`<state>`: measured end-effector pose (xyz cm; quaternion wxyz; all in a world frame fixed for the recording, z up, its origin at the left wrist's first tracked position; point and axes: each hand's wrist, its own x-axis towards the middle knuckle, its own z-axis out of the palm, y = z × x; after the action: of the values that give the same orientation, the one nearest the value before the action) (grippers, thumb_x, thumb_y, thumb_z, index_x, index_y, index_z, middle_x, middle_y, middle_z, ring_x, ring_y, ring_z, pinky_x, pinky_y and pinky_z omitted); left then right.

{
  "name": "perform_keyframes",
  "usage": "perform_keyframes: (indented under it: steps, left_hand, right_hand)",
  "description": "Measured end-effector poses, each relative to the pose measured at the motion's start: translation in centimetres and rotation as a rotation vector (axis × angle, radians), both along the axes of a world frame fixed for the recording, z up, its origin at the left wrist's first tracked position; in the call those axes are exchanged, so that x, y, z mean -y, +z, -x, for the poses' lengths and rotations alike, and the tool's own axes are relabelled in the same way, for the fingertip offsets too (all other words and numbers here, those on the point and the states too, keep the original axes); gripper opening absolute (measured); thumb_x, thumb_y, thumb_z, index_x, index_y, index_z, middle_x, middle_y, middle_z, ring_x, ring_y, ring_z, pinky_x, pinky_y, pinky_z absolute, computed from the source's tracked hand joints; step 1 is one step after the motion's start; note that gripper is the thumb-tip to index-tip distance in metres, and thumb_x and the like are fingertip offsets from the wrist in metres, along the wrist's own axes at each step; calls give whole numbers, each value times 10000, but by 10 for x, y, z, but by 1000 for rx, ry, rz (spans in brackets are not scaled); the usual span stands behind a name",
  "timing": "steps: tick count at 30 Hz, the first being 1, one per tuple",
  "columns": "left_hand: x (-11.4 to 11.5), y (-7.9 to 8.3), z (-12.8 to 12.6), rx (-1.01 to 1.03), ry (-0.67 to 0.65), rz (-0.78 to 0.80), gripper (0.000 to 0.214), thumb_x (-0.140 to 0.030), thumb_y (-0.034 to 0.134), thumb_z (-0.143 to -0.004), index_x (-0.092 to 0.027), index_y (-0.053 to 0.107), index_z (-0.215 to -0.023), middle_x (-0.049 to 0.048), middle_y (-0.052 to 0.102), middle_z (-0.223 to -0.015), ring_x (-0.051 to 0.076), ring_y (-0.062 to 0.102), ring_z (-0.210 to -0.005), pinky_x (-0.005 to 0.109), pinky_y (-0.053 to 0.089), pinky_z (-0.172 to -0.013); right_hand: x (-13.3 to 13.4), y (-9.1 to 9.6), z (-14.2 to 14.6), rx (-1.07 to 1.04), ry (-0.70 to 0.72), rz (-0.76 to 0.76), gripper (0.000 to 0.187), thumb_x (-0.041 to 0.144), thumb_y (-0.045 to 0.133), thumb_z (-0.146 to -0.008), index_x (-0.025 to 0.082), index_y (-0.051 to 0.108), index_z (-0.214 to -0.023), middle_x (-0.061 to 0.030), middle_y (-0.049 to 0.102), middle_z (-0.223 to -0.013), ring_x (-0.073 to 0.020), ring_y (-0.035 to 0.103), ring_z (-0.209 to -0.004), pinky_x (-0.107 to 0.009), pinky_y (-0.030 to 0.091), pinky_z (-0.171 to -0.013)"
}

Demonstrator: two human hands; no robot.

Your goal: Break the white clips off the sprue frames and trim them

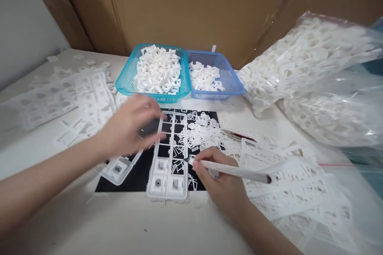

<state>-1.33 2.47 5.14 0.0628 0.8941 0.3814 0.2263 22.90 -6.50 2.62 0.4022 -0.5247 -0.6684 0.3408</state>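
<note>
Right hand (216, 177): closed in a pencil hold around a slim white tool (239, 171). The fingers pinch low, near the point, which likely gives fine control of the tip.
Tool tip: projects just ahead of the pinching fingers and meets the right edge of the white moulded frame (167, 185). The long shaft trails back over the hand, towards the person's right.
Frame: lies flat and lengthwise, just left of the right-hand grip. Its near cells hold small grey-centred parts, and its far cells look open.
Left hand (128, 127): blurred and spread over the far left corner of the frame, seemingly to steady it. A dark shape shows under the fingertips. Whether the fingers clasp it cannot be told.
Black mat (134, 177): under both hands and the frame. The dark ground probably makes the white pieces easier to see.
Second frame piece (118, 169): on the mat, below the left wrist.
Loose trimmings (205, 129): scattered on the mat just beyond the right-hand grip.
Red-handled tool (241, 135): lies unheld beyond the right hand.
Teal basket (122, 81), blue basket (231, 87): side by side beyond both hands. Each holds small white parts, likely kept apart by kind.
Stacked frames (60, 99): to the left of the left hand.
Stripped frames (299, 195): heaped to the right of the right hand.
Clear bags (314, 55): hold more white frames, farther right.
</note>
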Motion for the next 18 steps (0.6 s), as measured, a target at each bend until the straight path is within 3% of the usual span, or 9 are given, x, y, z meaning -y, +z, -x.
perform_keyframes:
  steps: [2, 5, 11, 14, 18]
  left_hand:
    - [32, -7, -5, -102, -166, 219, 301, -391, 656, -815, -180, 676, -1029, 76, 636, -965, 248, 558, -870, 385, 440, -766]
    - [54, -21, -5, -70, -171, 378, 222, -301, 612, -859, -171, 672, -1029, 93, 627, -961, 232, 555, -820, 370, 436, -739]
    - [53, -31, 1, 50, -159, 484, 192, -249, 581, -895, -167, 651, -1055, 90, 627, -978, 223, 552, -857, 349, 438, -761]
    - [54, -29, -2, 72, -131, 568, 161, -251, 576, -897, -178, 661, -1013, 69, 650, -910, 212, 562, -828, 333, 443, -740]
    - [59, -27, -4, 156, 11, 731, 121, -227, 579, -878, -205, 691, -917, 36, 665, -850, 179, 587, -781, 280, 461, -699]
  right_hand:
    - [4, -3, 8, -33, 44, 64, 111, 191, 572, -830, 204, 572, -720, 47, 585, -571, -85, 522, -503, -191, 388, -479]
    - [10, -9, 21, -48, 73, 93, 127, 171, 564, -824, 201, 564, -701, 47, 575, -559, -85, 519, -495, -195, 375, -481]
    - [14, -18, 33, 43, 78, 54, 124, 170, 549, -840, 206, 590, -729, 27, 625, -617, -102, 574, -544, -206, 397, -517]
    - [15, -21, 35, 153, 94, -90, 146, 131, 515, -856, 204, 568, -741, 19, 626, -648, -106, 584, -582, -204, 403, -541]
    - [17, -26, 38, 274, 123, -257, 207, 79, 446, -858, 198, 507, -700, -3, 562, -633, -129, 525, -580, -236, 364, -543]
